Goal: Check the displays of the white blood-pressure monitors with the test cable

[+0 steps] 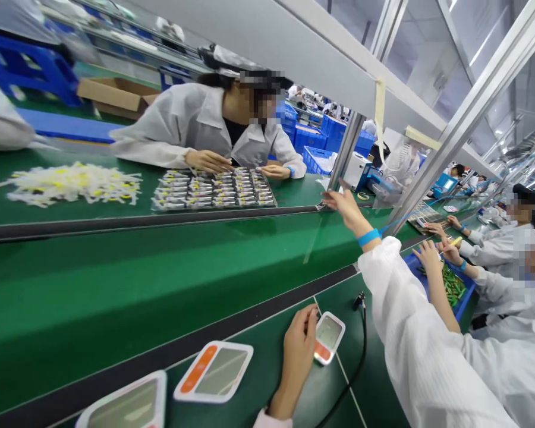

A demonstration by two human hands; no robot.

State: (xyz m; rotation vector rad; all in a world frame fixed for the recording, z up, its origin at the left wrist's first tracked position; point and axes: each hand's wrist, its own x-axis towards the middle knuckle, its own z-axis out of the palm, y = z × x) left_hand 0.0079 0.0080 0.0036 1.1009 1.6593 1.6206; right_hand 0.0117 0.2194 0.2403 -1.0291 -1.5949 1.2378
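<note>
Head view: left hand [299, 339] grips a white monitor [328, 337]; right hand [345, 205], open, reaches past a black cable [361, 351].

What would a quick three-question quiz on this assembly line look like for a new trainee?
1. True or false: the left hand touches the small white device.
2. What colour is the wristband behind the right hand? A red, B blue, C yellow.
3. Fill in: the tray of parts lies before a person in a ___ coat.
Key: 1 true; 2 B; 3 white.
</note>
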